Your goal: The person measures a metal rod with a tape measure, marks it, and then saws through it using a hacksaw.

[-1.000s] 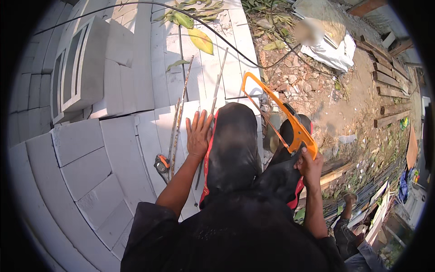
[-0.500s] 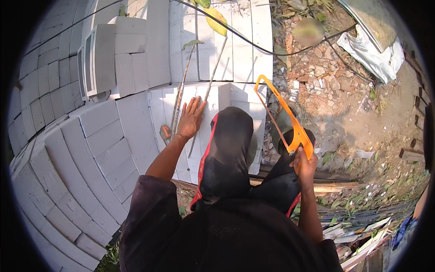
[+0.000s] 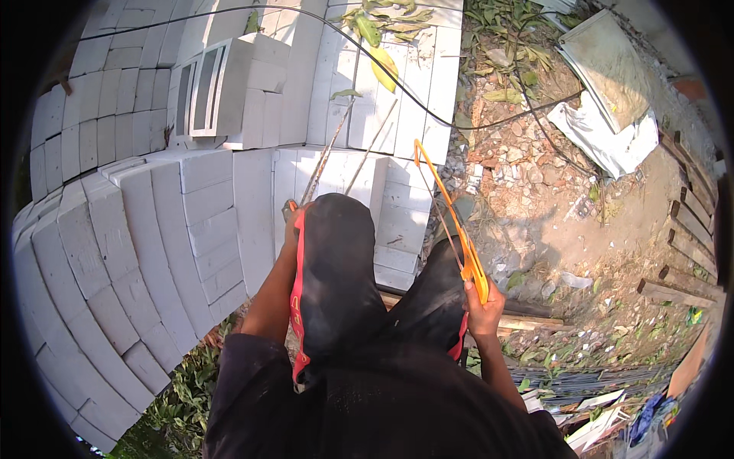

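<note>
My right hand is closed round the handle of an orange-framed hacksaw, its frame pointing forward and its thin blade on the left side. My left hand is low beside my left knee, next to a small grey and orange tool; the knee hides its fingers, so whether it grips anything cannot be seen. Just ahead, rusty metal rods lie over the white blocks. A separate thin rod lies to their right.
Stacked white blocks fill the left side. A black cable crosses at the far side, near yellow-green leaves. Rubble covers the ground at right, with a white sack beyond and timber pieces along the edge.
My left hand has come off the rods, back toward my knee beside the small tool. The hacksaw has turned more edge-on in my right hand. The view has shifted.
</note>
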{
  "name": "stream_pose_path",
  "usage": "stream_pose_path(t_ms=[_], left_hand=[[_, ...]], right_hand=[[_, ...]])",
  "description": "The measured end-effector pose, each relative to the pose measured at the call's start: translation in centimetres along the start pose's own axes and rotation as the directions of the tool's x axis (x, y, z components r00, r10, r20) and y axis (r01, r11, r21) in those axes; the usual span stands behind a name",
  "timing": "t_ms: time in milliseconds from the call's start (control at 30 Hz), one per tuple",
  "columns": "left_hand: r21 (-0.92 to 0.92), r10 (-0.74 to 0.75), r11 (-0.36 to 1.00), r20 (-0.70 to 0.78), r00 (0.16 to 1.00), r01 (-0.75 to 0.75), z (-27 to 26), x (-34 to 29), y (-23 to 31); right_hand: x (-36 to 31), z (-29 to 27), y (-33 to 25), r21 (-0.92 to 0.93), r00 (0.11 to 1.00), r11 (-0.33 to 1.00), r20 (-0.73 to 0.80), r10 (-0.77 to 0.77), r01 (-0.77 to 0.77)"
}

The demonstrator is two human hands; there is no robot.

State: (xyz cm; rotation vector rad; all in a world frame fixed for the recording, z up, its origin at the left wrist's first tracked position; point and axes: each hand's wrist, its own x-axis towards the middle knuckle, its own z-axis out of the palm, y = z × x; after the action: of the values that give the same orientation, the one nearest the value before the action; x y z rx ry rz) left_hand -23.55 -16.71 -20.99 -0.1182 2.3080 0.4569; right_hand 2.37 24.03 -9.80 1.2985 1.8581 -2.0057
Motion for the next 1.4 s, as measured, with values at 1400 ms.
stream_pose_path(t_ms=[1400], left_hand=[[-0.241, 0.427, 0.904, 0.476, 0.769, -0.353, 4.1, 34.4, 23.7]], right_hand=[[9.6, 29.2, 0.5, -0.268, 0.983, 0.957, -0.110, -0.148, 0.114]])
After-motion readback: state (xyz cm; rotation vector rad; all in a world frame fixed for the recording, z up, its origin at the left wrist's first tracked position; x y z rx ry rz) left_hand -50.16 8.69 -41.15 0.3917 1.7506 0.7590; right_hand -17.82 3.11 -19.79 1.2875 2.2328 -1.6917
